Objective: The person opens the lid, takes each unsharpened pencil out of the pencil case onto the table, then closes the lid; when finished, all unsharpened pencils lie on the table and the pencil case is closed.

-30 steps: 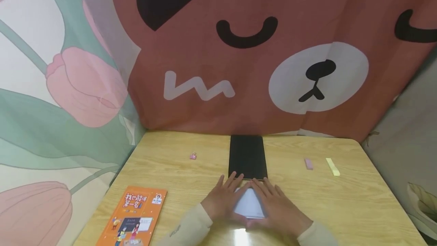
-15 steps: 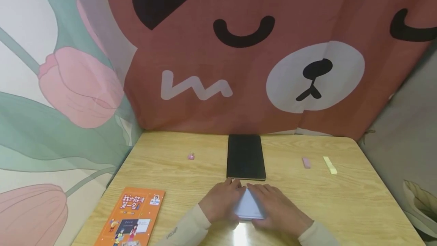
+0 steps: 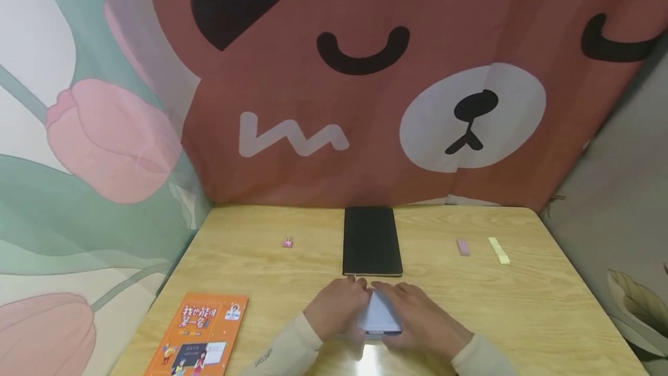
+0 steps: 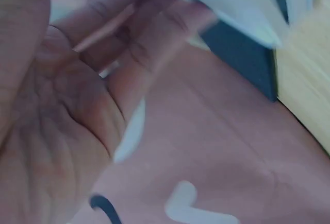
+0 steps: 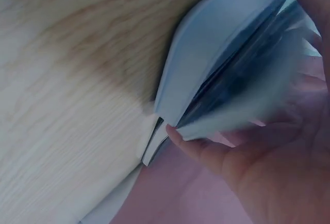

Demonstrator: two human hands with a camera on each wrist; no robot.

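A small pale blue-white case [image 3: 380,313] lies near the table's front, between both hands. In the right wrist view its pale cover [image 5: 242,113] stands apart from the thick pale body [image 5: 216,44], with a dark inside between them. My right hand [image 3: 420,321] grips the case's right side, its thumb at the cover's edge. My left hand [image 3: 334,309] holds the left side with bent fingers. In the left wrist view those fingers [image 4: 149,54] reach to the case's blurred edge [image 4: 232,5]. A black notebook [image 3: 371,242] lies just beyond the hands.
An orange book [image 3: 200,335] lies at the front left of the wooden table [image 3: 553,318]. A pink binder clip [image 3: 287,242] sits at the back left. A mauve block [image 3: 463,248] and a pale yellow strip [image 3: 498,250] are at the right. A bear-print curtain [image 3: 292,91] hangs behind.
Both hands have gone from spread fingers laid flat round the case to bent fingers gripping its sides. The view has swung slightly right. The notebook and other items stay in place.
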